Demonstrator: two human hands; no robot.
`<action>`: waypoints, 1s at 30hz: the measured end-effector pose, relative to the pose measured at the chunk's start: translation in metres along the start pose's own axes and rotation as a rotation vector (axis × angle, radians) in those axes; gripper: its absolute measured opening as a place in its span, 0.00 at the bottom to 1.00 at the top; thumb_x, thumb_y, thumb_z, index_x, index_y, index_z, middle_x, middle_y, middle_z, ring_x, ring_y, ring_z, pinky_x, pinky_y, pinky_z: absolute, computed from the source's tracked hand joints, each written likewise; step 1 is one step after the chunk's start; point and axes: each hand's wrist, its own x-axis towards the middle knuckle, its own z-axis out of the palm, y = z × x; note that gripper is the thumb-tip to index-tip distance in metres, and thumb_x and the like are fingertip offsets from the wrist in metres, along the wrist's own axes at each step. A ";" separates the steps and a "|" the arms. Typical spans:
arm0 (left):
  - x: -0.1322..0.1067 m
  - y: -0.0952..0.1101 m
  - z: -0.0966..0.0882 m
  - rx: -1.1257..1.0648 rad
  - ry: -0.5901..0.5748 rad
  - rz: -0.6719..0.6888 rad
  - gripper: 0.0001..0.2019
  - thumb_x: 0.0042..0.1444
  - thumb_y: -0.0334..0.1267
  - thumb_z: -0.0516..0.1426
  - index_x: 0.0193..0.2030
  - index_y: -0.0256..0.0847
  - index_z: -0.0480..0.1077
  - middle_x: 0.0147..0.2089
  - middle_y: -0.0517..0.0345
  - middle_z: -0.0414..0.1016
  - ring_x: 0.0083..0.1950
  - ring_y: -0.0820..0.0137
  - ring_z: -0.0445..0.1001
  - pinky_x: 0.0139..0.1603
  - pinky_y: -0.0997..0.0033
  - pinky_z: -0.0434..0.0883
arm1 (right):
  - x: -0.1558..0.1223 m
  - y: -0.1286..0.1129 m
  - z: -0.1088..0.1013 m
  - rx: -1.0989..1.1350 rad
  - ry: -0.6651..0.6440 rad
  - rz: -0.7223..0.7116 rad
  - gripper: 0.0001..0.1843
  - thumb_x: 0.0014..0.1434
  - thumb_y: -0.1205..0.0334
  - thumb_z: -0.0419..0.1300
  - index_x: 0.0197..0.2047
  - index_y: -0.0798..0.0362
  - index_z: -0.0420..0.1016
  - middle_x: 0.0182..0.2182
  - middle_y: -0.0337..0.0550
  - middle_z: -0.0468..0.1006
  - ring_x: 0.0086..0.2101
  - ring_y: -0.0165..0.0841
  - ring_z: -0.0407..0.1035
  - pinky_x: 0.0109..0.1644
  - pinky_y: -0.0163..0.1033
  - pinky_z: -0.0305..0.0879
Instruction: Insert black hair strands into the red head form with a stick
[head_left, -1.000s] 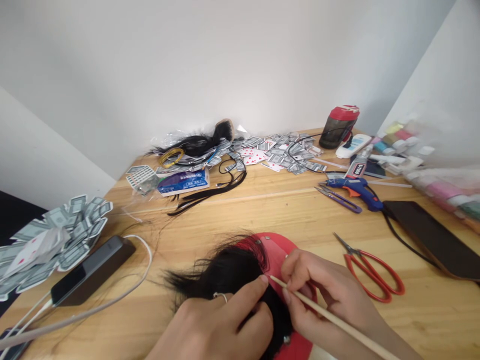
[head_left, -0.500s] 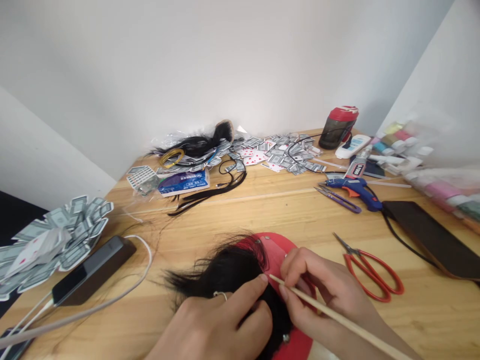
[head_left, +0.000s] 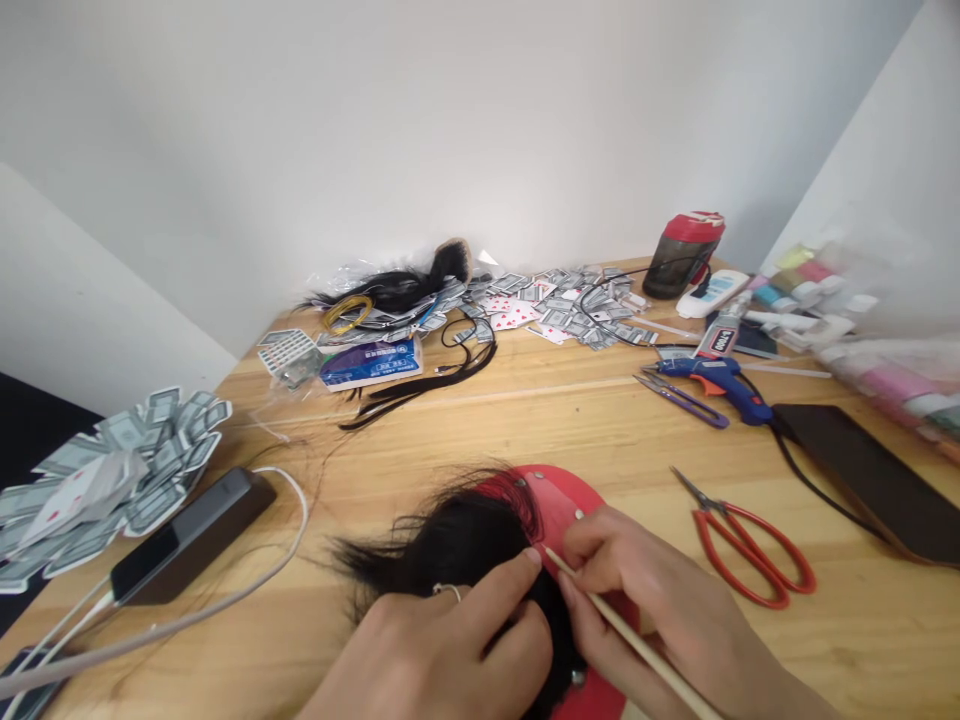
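A red piece with metal studs [head_left: 559, 492] lies at the front of the table, and black hair [head_left: 457, 535] covers its left part. My left hand [head_left: 457, 640], a ring on one finger, presses the hair down with its index finger stretched out and the other fingers bent. Pinched in my right hand [head_left: 645, 590] is a thin wooden stick [head_left: 637, 645]. The stick's tip is at the hair's edge on the red piece, close beside my left index fingertip. What lies under my left palm is hidden.
Red-handled scissors [head_left: 750, 545] lie to the right, with a blue glue gun [head_left: 712, 380] and purple snips [head_left: 686, 400] behind. Cut playing cards [head_left: 570, 305] are spread along the wall. At left sit a black power bank [head_left: 195, 535] with a white cable and a card-covered piece [head_left: 127, 470].
The stick in my right hand has tilted more steeply, its tip still near my left index finger. My left hand stays on the hair. The whole view has shifted slightly.
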 end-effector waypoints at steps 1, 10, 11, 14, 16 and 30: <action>0.001 0.000 0.000 0.000 0.002 0.000 0.14 0.68 0.29 0.43 0.48 0.39 0.69 0.63 0.47 0.73 0.35 0.69 0.83 0.31 0.75 0.78 | 0.000 0.001 0.001 0.003 0.019 0.008 0.14 0.60 0.77 0.54 0.35 0.47 0.59 0.28 0.37 0.74 0.25 0.31 0.72 0.29 0.35 0.69; 0.001 -0.001 0.001 0.009 -0.003 -0.017 0.14 0.69 0.30 0.43 0.47 0.39 0.69 0.63 0.49 0.73 0.35 0.69 0.83 0.31 0.74 0.79 | -0.001 0.005 0.008 0.051 0.097 0.064 0.13 0.57 0.75 0.54 0.33 0.47 0.59 0.27 0.35 0.73 0.25 0.29 0.71 0.23 0.31 0.64; 0.001 -0.001 0.001 0.004 -0.005 -0.016 0.14 0.69 0.30 0.44 0.48 0.39 0.69 0.63 0.49 0.73 0.35 0.69 0.83 0.32 0.74 0.79 | -0.001 0.004 0.008 0.058 0.099 0.070 0.12 0.58 0.75 0.54 0.32 0.47 0.59 0.27 0.35 0.73 0.25 0.29 0.71 0.24 0.32 0.64; 0.002 -0.001 0.001 0.004 -0.010 -0.020 0.14 0.69 0.30 0.44 0.48 0.39 0.69 0.63 0.48 0.72 0.36 0.69 0.83 0.31 0.74 0.79 | 0.000 0.001 0.009 0.077 0.103 0.123 0.12 0.60 0.74 0.54 0.32 0.47 0.59 0.27 0.36 0.72 0.26 0.30 0.70 0.27 0.34 0.65; 0.001 -0.001 0.001 0.000 -0.015 -0.019 0.14 0.69 0.29 0.43 0.48 0.39 0.69 0.64 0.48 0.72 0.35 0.69 0.83 0.30 0.74 0.78 | 0.001 -0.002 0.010 0.096 0.119 0.158 0.11 0.62 0.72 0.53 0.32 0.47 0.59 0.27 0.36 0.72 0.27 0.30 0.71 0.29 0.35 0.66; 0.003 0.001 0.003 -0.095 0.050 -0.074 0.14 0.66 0.25 0.44 0.42 0.42 0.69 0.56 0.56 0.78 0.34 0.72 0.82 0.28 0.78 0.74 | 0.004 -0.001 0.003 0.365 0.047 0.432 0.10 0.64 0.62 0.56 0.30 0.49 0.65 0.24 0.35 0.72 0.22 0.28 0.64 0.24 0.33 0.60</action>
